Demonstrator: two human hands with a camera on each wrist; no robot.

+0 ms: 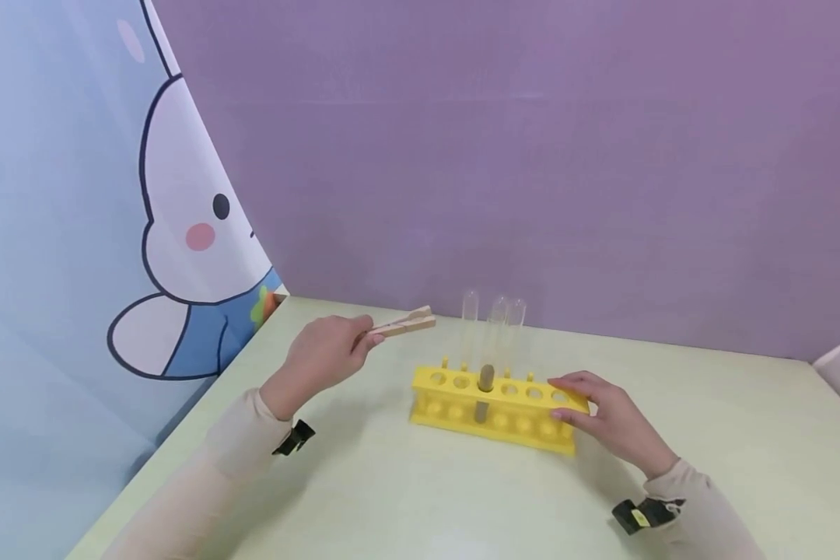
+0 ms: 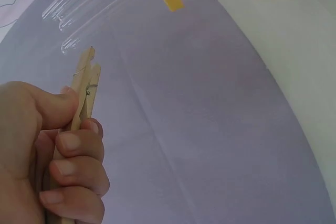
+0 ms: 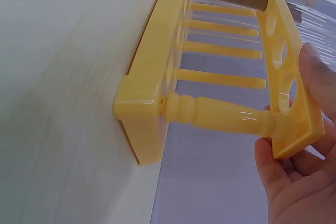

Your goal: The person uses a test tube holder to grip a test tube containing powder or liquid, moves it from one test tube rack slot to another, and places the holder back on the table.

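My left hand grips a wooden test tube clamp, its tips pointing right toward the rack. In the left wrist view, curled fingers wrap the clamp's handle and the thumb presses along it. A yellow test tube rack stands upright on the table. My right hand holds the rack's right end, its thumb and fingers about the upper plate. Grey-brown material fills the lower part of a tube in one hole. Clear glass tubes rise above the rack's back side, where pegs also stand.
The pale table stretches in front of the rack and to both sides. Behind it rises a purple backdrop. A blue cloth with a cartoon figure hangs along the left edge.
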